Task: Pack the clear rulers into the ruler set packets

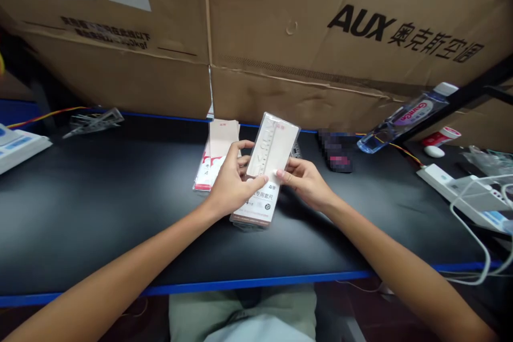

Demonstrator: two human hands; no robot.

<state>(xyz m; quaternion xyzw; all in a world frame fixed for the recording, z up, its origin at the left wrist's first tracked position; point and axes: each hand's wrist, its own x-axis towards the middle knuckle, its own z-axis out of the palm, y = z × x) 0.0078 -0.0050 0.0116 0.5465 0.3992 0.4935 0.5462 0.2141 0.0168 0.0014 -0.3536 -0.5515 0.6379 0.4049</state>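
Note:
Between my two hands is a ruler set point(276, 147) in a clear sleeve, with a beige card and a transparent ruler showing at its upper part. White printed packaging with a brown bottom strip point(252, 220) shows below it; I cannot tell whether this is the same pack or another underneath. My left hand point(234, 181) grips the left edge, thumb on the front. My right hand point(306, 179) pinches the right edge, thumb also on the front. Left of them on the black table lie similar ruler packs point(222, 139) with red and white printing, partly behind my left hand.
A large cardboard box point(256, 21) stands along the table's point(100, 224) back. To the right are a dark blurred item point(334, 152), a tilted clear bottle point(404, 120), a red-and-white tube point(443, 136) and a power strip point(460, 195). Clear plastic pieces point(96, 122) lie at back left.

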